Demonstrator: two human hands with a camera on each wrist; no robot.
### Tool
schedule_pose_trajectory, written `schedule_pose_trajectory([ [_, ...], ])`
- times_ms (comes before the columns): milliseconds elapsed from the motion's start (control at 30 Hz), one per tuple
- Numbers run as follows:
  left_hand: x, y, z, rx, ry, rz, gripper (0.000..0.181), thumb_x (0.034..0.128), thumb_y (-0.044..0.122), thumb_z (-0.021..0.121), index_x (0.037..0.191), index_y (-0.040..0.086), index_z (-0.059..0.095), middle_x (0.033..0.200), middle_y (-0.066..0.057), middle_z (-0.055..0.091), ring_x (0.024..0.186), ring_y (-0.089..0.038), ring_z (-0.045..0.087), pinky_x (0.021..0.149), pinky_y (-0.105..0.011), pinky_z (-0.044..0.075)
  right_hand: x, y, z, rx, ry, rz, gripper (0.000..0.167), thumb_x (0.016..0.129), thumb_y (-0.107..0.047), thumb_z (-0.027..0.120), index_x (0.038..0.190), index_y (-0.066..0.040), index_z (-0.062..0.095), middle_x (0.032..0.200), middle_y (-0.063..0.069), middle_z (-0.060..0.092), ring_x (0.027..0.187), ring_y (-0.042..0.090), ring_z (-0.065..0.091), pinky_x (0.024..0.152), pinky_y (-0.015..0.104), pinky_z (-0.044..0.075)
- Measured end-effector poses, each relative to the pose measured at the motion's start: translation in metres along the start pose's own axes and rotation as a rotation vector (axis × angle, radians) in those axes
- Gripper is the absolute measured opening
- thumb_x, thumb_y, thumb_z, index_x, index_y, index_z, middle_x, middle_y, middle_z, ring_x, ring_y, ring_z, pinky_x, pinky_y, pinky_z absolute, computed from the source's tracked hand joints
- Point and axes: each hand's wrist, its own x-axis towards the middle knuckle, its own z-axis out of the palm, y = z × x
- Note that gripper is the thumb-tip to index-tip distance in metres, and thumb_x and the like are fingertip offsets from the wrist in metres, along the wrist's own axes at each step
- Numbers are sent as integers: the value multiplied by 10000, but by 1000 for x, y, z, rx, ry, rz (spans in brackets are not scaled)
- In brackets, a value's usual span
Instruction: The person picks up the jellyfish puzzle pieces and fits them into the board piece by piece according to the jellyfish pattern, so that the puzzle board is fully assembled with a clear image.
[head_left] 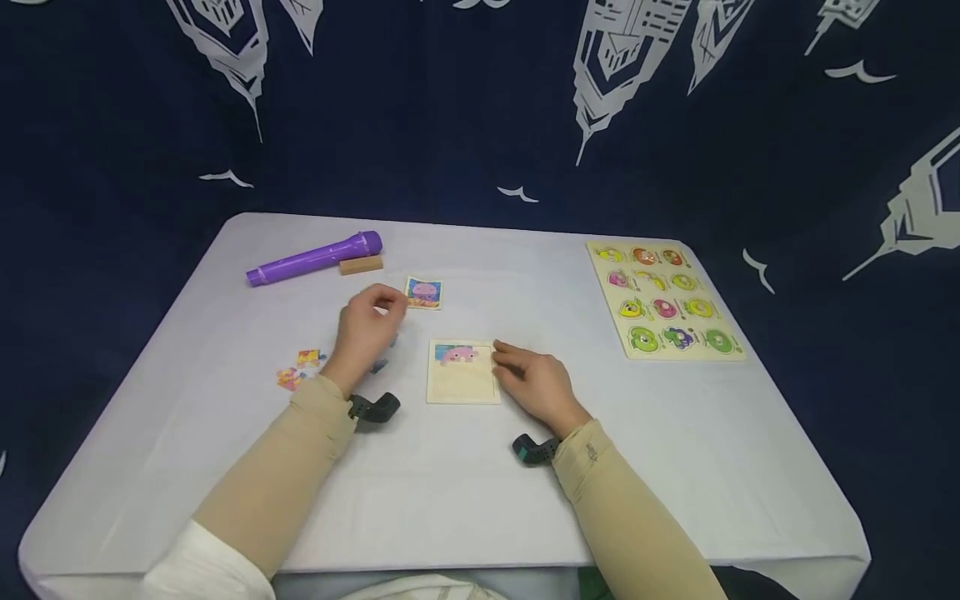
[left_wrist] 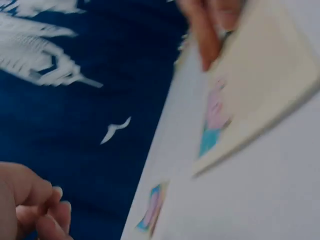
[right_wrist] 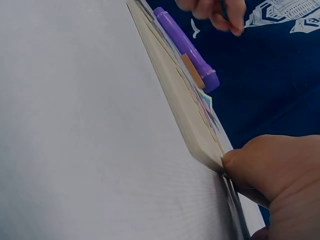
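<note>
A square puzzle board [head_left: 463,387] lies in front of the person, with pink and blue pieces [head_left: 456,354] along its far edge. My right hand [head_left: 536,385] grips the board's right edge; in the right wrist view the thumb of this hand [right_wrist: 280,172] presses on its corner. Raised left of the board, my left hand [head_left: 369,329] has thumb and fingertips together. A dark sliver, apparently a small puzzle piece [right_wrist: 223,9], shows between its fingers in the right wrist view. Beyond the board lies a small picture card [head_left: 424,293].
Loose pieces [head_left: 291,378] lie left of my left forearm, and a few dark ones [head_left: 379,365] beside that wrist. A purple microphone [head_left: 311,260] rests by a wooden block [head_left: 361,265] at the back left. A fruit board [head_left: 663,304] lies at the back right.
</note>
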Motion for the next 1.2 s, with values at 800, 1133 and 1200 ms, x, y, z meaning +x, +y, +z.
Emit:
schedule_pose_trajectory([
  [800,-15,-43,-17,381,-109,-2,354,927,365,758,1199,140,736,1090,-76,685,966,-258,674,773,-411,510,-1,-1,2,-7,5,9,300,963,-231,708,1235,-111,752,1378,-24,669,1271,233,640,1046,462,506],
  [1133,-13,-43,-14,392,-117,-5,390,940,375,738,1248,137,707,1104,-69,657,960,-250,648,791,-408,505,-2,1,1,-11,16,3,290,961,-229,707,1222,-113,759,1372,-22,673,1257,225,648,1035,461,514],
  [1200,-14,-43,-15,388,-117,-15,360,941,368,740,1214,135,712,1108,-75,651,977,-254,649,807,-416,505,-2,1,2,-9,19,-10,290,961,-222,707,1223,-109,758,1371,-12,675,1253,232,652,1029,467,518],
])
